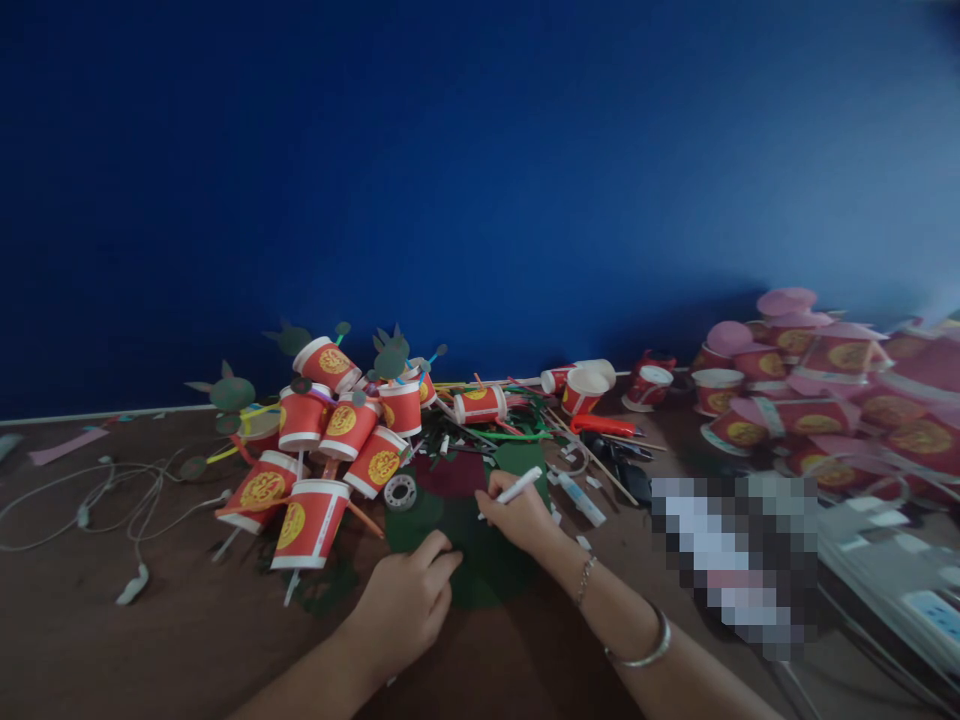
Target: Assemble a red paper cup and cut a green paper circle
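Note:
My right hand (521,515) is closed around a slim white marker (521,484), its lower end angled down to the dark green paper (484,580). My left hand (412,590) rests on the left part of that paper, fingers curled and pressed together against it. Under the paper's far side a dark red sheet (450,474) shows. A roll of tape (400,492) stands just beyond my left hand. To its left is a pile of red paper cups (311,522), some topped with grey-green rabbit-ear cutouts (231,392).
White cables (142,500) lie at the left. Behind the paper are straws and sticks (517,415). A glue tube (581,498) and an orange-red tool (606,426) lie right of it. Pink-trimmed cups (810,410) are heaped at far right, before a blue wall (480,200).

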A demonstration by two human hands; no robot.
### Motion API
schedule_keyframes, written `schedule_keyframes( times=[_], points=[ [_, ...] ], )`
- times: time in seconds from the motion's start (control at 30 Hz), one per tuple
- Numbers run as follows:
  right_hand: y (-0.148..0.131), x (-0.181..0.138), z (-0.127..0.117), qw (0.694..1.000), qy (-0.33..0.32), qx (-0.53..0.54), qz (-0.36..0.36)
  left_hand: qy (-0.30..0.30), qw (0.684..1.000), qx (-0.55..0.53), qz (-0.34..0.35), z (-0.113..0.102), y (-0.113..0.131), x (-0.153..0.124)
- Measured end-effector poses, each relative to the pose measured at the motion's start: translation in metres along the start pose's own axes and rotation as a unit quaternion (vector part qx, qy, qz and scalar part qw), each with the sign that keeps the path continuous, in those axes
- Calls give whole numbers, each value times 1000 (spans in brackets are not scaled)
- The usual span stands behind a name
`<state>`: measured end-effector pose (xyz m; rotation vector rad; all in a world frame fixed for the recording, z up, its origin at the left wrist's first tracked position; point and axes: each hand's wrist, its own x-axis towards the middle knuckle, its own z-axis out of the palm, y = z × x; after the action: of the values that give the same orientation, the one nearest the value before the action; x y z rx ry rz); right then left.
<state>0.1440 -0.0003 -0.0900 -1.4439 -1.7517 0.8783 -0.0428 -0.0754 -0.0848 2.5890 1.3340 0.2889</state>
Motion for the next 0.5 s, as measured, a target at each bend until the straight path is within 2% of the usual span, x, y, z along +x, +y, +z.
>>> schedule_keyframes(
  times=[0.33,0.5],
  points=[
    [4,0,1,1000,0,-2,-5,-3,1000,8,1,-1,1,-2],
    [3,2,-1,997,-21,37,58,-7,1000,11,-2,-2,1,-1]
  ],
)
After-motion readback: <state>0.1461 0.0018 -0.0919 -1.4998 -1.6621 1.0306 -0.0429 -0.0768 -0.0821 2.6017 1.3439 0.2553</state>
